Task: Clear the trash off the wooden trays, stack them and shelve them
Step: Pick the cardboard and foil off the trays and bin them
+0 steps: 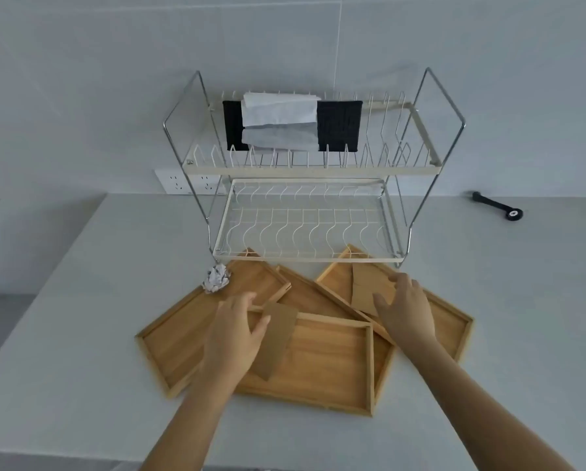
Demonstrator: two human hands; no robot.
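Note:
Several wooden trays lie overlapping on the white counter: a left tray (169,338), a front tray (329,368), one partly buried in the middle (313,294) and a right tray (449,326). A brown cardboard strip (279,338) lies across the front tray's left end; my left hand (235,331) grips its left edge, thumb on top. A second cardboard piece (368,280) rests in the right tray, and my right hand (405,309) lies on it with fingers spread. A crumpled paper ball (217,278) sits at the left tray's far edge.
A two-tier wire dish rack (305,254) stands just behind the trays; its lower shelf holds nothing, its upper tier (312,169) carries a black item with white paper. A wall socket (186,185) is at the back left, a black tool (499,205) at the back right.

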